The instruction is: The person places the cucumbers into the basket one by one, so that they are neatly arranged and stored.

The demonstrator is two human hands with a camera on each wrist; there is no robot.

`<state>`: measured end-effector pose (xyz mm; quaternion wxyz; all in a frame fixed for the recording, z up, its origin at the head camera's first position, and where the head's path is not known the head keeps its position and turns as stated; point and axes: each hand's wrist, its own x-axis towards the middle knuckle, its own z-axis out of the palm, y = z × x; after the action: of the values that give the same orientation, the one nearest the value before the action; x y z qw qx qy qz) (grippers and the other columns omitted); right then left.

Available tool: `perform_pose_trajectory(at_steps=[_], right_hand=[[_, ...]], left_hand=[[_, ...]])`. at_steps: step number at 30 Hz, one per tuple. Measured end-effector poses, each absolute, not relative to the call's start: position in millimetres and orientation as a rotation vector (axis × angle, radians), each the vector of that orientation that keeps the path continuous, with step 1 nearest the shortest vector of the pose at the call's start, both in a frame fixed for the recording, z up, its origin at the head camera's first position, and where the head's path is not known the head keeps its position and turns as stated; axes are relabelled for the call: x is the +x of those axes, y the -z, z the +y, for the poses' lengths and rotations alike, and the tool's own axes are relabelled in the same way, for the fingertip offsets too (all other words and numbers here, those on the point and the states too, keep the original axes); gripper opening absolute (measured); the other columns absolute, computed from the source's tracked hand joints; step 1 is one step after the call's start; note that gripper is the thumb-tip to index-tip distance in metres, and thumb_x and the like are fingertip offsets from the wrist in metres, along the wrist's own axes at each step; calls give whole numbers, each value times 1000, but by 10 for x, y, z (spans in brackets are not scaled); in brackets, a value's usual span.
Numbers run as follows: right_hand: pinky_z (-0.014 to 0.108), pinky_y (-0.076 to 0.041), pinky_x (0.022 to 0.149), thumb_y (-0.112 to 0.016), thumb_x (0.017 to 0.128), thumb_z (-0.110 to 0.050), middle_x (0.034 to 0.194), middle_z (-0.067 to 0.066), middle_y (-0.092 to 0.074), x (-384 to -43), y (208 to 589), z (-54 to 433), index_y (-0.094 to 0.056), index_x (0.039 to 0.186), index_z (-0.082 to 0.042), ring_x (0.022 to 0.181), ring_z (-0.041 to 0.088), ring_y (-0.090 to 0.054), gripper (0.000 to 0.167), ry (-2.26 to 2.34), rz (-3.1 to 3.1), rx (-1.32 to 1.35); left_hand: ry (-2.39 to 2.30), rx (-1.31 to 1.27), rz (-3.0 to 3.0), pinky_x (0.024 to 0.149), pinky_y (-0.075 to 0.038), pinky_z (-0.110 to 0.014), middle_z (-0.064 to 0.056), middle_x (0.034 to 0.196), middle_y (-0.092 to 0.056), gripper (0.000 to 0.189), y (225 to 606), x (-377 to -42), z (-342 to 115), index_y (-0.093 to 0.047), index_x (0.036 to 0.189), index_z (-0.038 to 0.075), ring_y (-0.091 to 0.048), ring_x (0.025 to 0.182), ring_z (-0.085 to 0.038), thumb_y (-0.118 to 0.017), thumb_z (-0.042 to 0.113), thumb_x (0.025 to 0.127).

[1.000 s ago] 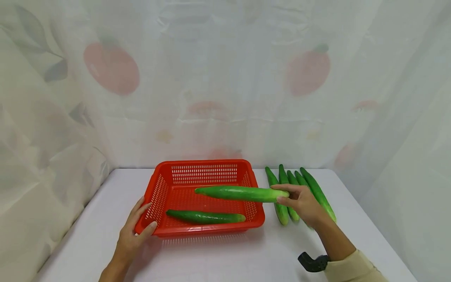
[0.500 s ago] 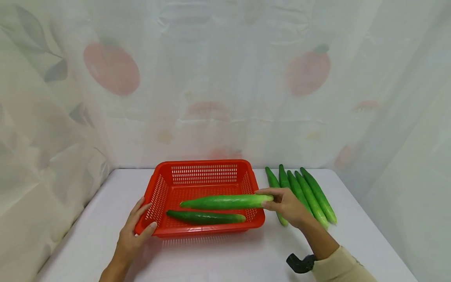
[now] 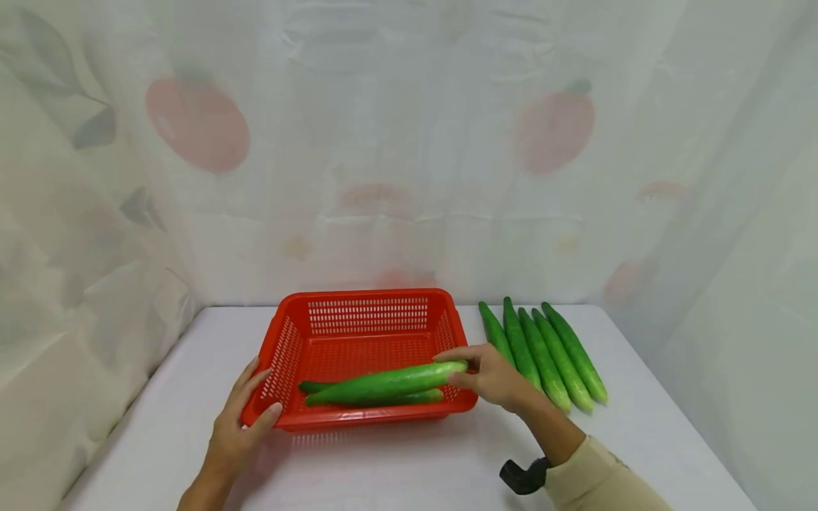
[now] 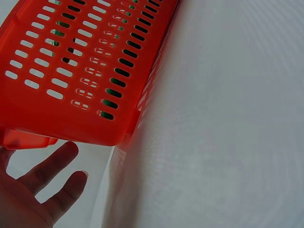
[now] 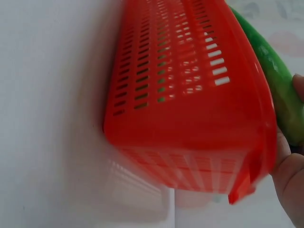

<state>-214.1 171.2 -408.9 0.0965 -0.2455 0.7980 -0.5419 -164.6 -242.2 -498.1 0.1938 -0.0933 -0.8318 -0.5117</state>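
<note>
In the head view my right hand [image 3: 491, 376] pinches the pale end of a long green cucumber [image 3: 386, 384] between thumb and fingers. That end is raised near the right rim of a red plastic basket [image 3: 371, 293]; the darker end slopes down inside it, to the left. Partly covered beneath lies a second cucumber [image 3: 429, 396] along the basket's front. My left hand [image 3: 233, 431] rests against the front left corner, thumb at the front rim and fingers along the left side. Its fingers [image 4: 50, 166] look straight and spread in the left wrist view.
Several more cucumbers [image 3: 543, 355] lie side by side on the white table [image 3: 390, 475], right of the basket. A printed white curtain [image 3: 396, 156] hangs behind the table and at both sides. A black band [image 3: 527, 477] sits on the right wrist.
My right hand has carried the cucumber left and lower into the basket, tilting its far end down over the other cucumber. My left hand stays at the basket's corner.
</note>
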Motion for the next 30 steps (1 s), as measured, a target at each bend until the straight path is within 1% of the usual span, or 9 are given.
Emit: perform_pose_trajectory(at_steps=[3, 6, 10, 13, 15, 18, 25, 27, 30], right_hand=[[38, -54, 72, -66, 90, -2, 99, 8, -65, -2160, 4110, 1653, -69, 118, -5, 85, 25, -59, 29, 1581, 2352, -731], [43, -54, 72, -65, 90, -2, 97, 7, -65, -2170, 4118, 1609, -69, 118, -7, 83, 25, -59, 29, 1557, 2356, -752], [37, -53, 69, -66, 90, -3, 94, 5, -66, -2174, 4123, 1561, -69, 118, -7, 80, 23, -59, 29, 1538, 2366, -770], [33, -52, 69, -66, 90, -4, 96, 4, -66, -2182, 4136, 1521, -70, 117, -8, 82, 23, -59, 28, 1533, 2368, -776], [33, -52, 70, -65, 90, -3, 98, 3, -66, -2190, 4148, 1486, -69, 118, -6, 83, 23, -59, 29, 1529, 2364, -790], [34, -53, 72, -65, 90, -4, 100, 0, -66, -2199, 4167, 1423, -70, 118, -10, 86, 22, -59, 29, 1504, 2378, -802], [34, -52, 68, -68, 88, -10, 98, -4, -66, -2198, 4199, 1348, -73, 114, -21, 86, 20, -57, 28, 1401, 2449, -772], [34, -51, 69, -69, 88, -12, 101, -6, -65, -2202, 4205, 1339, -73, 113, -22, 89, 19, -55, 27, 1357, 2476, -770], [34, -50, 72, -69, 88, -13, 105, -9, -65, -2208, 4199, 1336, -73, 112, -20, 93, 18, -55, 26, 1309, 2499, -776]], left_hand=[[1426, -248, -2345, 87, -36, -7, 1, 155, -25, 55, 4981, -1641, -2425, -48, 141, 11, -30, 130, -2, -67, 9, 89], [1418, -244, -2354, 86, -37, -8, 2, 155, -25, 54, 4984, -1641, -2429, -48, 141, 13, -30, 130, -1, -66, 10, 90], [1408, -244, -2365, 85, -39, -9, 3, 156, -24, 54, 4998, -1653, -2434, -47, 142, 13, -31, 129, -1, -65, 12, 91], [1407, -228, -2374, 84, -40, -10, 4, 156, -24, 54, 5001, -1653, -2433, -47, 142, 13, -32, 128, -1, -65, 13, 91], [1409, -223, -2373, 84, -40, -10, 4, 156, -24, 54, 4993, -1648, -2436, -47, 142, 13, -32, 127, -1, -65, 13, 91], [1412, -231, -2366, 83, -40, -9, 2, 155, -24, 54, 4980, -1640, -2432, -47, 142, 12, -32, 127, -1, -66, 13, 91], [1424, -246, -2359, 86, -37, -9, 1, 156, -24, 55, 4961, -1631, -2407, -47, 142, 12, -31, 129, -3, -66, 11, 91], [1435, -249, -2348, 87, -37, -9, 2, 155, -24, 55, 4958, -1633, -2405, -48, 142, 12, -31, 130, -3, -66, 10, 90], [1441, -258, -2339, 87, -37, -9, 1, 155, -24, 54, 4965, -1645, -2409, -48, 142, 11, -31, 130, -3, -66, 9, 90]])
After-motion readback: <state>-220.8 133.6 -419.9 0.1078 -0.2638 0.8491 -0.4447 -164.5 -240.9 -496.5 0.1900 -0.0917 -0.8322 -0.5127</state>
